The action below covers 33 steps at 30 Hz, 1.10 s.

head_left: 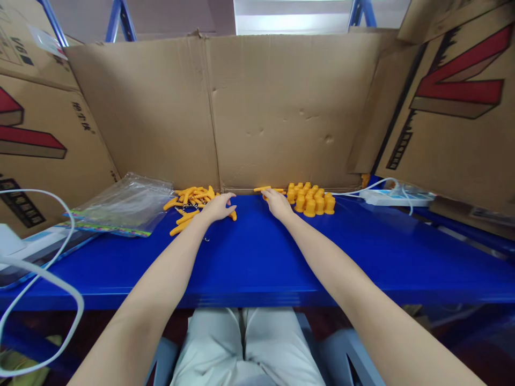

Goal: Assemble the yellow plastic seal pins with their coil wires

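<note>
My left hand (219, 208) reaches over the right side of a loose pile of orange plastic pieces (192, 194), some with small metal chains. Its thumb and fingers are apart. One orange piece (233, 215) lies just below those fingertips; whether they touch is unclear. Across the blue table, my right hand (278, 203) is at the back, fingers curled down, with a bit of orange plastic showing at its fingertips. Slim orange pieces (262, 188) lie just behind it. Beside this hand stands a tight group of orange cup-shaped pieces (309, 203).
Clear plastic bags (124, 201) lie left of the pile. Cardboard (289, 112) walls the back, with a box (40, 145) on the left and another (454, 112) on the right. A white power strip (396, 197) and cables sit back right; a white cable (74, 292) loops front left.
</note>
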Each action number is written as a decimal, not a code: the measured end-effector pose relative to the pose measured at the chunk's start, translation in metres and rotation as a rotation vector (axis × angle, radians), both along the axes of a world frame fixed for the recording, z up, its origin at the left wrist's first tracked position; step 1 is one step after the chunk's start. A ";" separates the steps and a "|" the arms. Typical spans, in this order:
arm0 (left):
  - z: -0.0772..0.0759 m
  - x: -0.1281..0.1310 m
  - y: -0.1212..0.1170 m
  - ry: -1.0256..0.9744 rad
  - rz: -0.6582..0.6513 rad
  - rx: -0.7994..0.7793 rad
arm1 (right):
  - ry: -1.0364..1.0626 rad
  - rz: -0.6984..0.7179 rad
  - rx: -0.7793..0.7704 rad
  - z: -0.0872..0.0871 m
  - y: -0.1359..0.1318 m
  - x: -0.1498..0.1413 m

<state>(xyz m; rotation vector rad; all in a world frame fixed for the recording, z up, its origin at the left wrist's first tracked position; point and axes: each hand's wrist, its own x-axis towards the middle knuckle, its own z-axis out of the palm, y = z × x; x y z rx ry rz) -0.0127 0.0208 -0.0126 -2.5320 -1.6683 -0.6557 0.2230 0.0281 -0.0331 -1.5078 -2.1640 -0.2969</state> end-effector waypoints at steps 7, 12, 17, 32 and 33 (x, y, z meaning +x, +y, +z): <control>0.000 0.000 0.001 0.024 0.001 -0.001 | -0.140 -0.112 -0.080 0.000 -0.003 -0.002; -0.001 -0.001 0.003 0.030 -0.006 0.006 | -0.155 -0.152 -0.076 0.000 -0.003 -0.003; -0.001 -0.002 0.003 0.014 -0.017 0.008 | -0.154 -0.168 -0.075 -0.001 -0.005 -0.003; 0.000 0.000 0.000 0.012 -0.014 -0.022 | -0.093 -0.281 -0.012 0.013 -0.017 0.001; 0.001 0.000 0.000 0.015 -0.014 -0.021 | -0.093 -0.319 -0.014 0.017 -0.018 0.003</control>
